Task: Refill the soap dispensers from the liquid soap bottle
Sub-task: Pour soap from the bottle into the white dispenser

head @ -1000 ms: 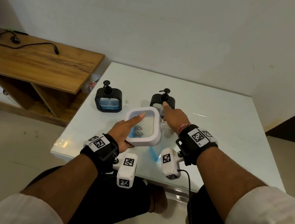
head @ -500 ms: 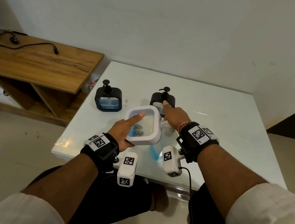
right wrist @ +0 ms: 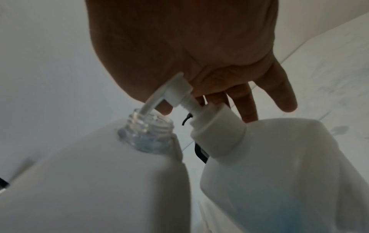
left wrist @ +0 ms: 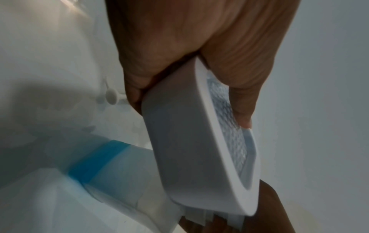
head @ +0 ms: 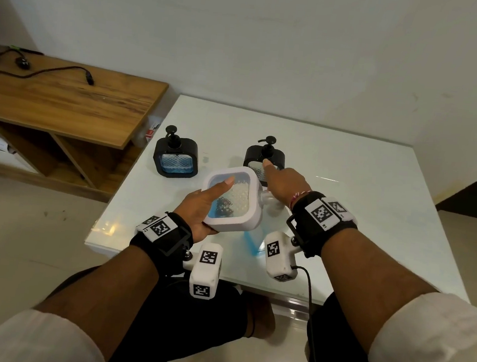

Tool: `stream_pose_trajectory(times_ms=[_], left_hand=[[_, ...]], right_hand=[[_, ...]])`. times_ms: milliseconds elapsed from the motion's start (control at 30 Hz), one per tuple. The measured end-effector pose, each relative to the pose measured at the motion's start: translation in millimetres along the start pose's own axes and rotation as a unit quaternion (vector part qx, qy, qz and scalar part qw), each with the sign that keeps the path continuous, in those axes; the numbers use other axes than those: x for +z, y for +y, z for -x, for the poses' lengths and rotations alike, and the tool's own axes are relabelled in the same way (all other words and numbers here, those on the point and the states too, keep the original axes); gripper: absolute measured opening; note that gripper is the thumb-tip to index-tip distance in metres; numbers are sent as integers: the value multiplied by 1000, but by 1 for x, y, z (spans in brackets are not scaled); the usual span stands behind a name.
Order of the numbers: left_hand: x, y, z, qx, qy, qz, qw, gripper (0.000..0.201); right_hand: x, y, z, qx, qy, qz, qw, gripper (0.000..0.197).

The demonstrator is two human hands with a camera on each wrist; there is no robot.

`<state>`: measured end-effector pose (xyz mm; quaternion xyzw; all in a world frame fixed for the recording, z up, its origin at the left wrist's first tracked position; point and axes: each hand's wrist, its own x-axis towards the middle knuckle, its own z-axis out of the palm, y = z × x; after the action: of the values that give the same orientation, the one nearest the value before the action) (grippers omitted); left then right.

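My left hand (head: 202, 206) grips a white square soap dispenser (head: 231, 200) and holds it tilted, thumb across its clear window. The dispenser's threaded neck (right wrist: 147, 130) is uncapped. My right hand (head: 283, 182) rests palm-down on the pump head (right wrist: 175, 89) of the liquid soap bottle (head: 252, 241), fingers stretched forward. The bottle (right wrist: 279, 173) is translucent white with blue soap low inside. Its nozzle (right wrist: 151, 102) points into the open neck. From the left wrist I see the dispenser (left wrist: 179, 149) above the bottle (left wrist: 111, 165).
Two black dispensers with pumps stand further back on the white table (head: 360, 191): one at the left (head: 176, 158), one (head: 264, 154) just beyond my right fingertips. A small white pump part (left wrist: 111, 96) lies on the table. A wooden desk (head: 65, 99) stands to the left.
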<state>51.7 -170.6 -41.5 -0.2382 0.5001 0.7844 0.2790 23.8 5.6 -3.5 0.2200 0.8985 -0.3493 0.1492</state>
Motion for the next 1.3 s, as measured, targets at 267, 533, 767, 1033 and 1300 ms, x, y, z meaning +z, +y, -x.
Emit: stream_pose_trajectory(times_ms=[267, 533, 767, 1033, 1300], left_hand=[[-1, -1, -3, -2, 2, -8, 1000, 52], [0, 0, 1, -2, -1, -2, 1000, 50], [3, 0, 0, 2, -6, 1, 1000, 62], [4, 0, 5, 1, -1, -5, 1000, 61], [3, -1, 3, 0, 6, -9, 1000, 65]], right_hand=[[7, 3, -5, 7, 10, 34, 999, 33], [-2, 0, -2, -30, 23, 50, 998, 32], [0, 1, 1, 7, 7, 1, 1000, 36], [0, 1, 3, -6, 32, 4, 999, 36], [-1, -1, 13, 9, -15, 5, 1000, 37]])
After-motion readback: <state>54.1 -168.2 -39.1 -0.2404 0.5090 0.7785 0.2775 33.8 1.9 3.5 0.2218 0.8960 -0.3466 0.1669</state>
